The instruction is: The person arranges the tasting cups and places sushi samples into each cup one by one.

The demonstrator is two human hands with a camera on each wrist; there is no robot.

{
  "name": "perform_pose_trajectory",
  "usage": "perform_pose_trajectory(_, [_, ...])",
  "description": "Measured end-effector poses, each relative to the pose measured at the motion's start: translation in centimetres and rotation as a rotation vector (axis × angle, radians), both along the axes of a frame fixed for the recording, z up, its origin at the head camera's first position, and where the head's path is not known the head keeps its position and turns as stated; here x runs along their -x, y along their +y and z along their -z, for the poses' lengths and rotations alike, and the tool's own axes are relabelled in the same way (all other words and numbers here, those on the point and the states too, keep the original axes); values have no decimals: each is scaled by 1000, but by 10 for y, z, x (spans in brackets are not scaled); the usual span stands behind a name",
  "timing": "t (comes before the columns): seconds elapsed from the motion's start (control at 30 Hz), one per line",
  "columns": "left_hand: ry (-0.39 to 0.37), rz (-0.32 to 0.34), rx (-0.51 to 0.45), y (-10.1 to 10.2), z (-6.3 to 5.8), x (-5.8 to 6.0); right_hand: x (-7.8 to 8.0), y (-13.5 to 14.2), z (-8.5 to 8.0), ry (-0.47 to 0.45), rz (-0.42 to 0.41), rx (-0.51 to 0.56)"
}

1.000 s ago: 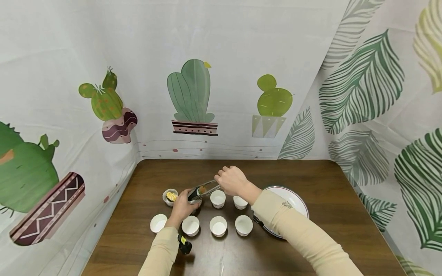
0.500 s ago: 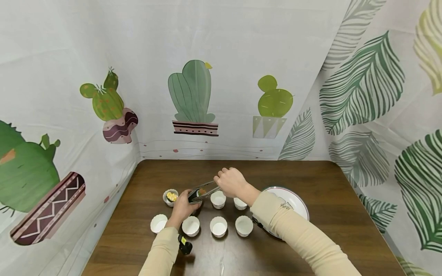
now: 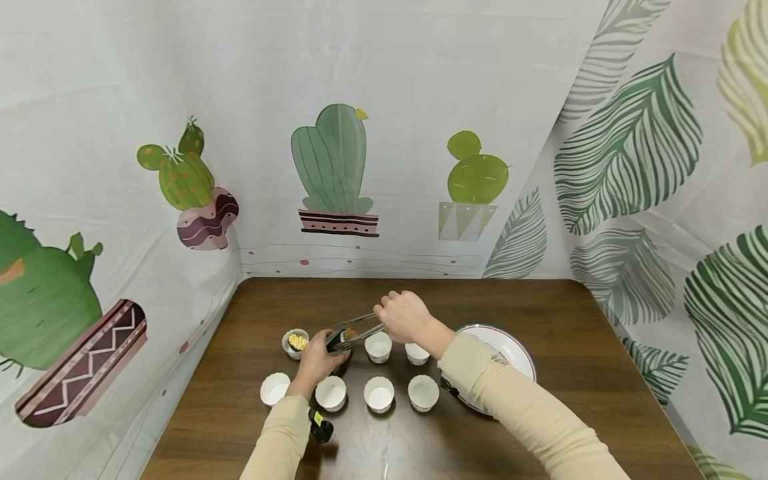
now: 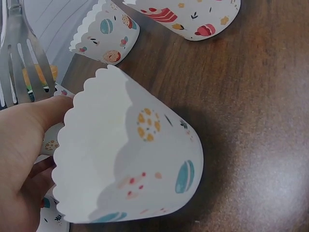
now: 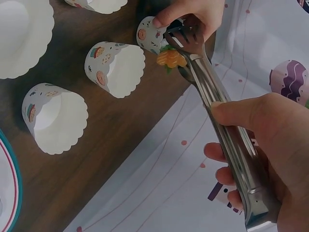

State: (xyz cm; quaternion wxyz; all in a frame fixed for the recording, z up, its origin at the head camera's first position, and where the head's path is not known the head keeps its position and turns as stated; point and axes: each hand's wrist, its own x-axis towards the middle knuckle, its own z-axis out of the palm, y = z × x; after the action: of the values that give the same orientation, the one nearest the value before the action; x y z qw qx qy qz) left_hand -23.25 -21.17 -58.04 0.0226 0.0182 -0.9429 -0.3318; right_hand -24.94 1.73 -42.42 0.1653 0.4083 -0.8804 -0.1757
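My right hand [image 3: 403,319] grips metal tongs [image 5: 217,106] around the handle. The slotted tong heads are on a seaweed-wrapped sushi piece with an orange topping [image 5: 171,58]. My left hand [image 3: 318,361] holds a patterned white paper cup [image 5: 148,35], thumb at its rim, right by the sushi and the tong heads. In the left wrist view, another paper cup [image 4: 125,150] stands in front of the left hand and covers part of it; the tongs [image 4: 19,58] come down beyond the thumb. A black-wrapped sushi with yellow topping [image 3: 297,342] sits in the far-left cup.
Several paper cups stand in two rows on the wooden table [image 3: 480,453], including a front one [image 3: 379,394] and a back one [image 3: 379,347]. Partly under the right forearm lies a white rimmed plate [image 3: 519,353]. A printed curtain [image 3: 408,80] hangs behind the table.
The tongs and the orange-topped sushi shift only slightly over the cup at the left hand. Both hands stay nearly in place and the other cups have not moved.
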Motion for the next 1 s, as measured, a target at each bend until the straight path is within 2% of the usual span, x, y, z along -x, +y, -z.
perform_pose_trajectory(0.47, [18, 13, 11, -1, -2, -2, 4, 7, 1, -29, 21, -13])
perform_pose_trajectory(0.73, [30, 14, 14, -1, -2, -1, 6, 7, 0, 16, -2, -18])
perform_pose_trajectory(1.0, [37, 13, 17, 0, -2, -2, 6, 3, -2, 16, -20, 2])
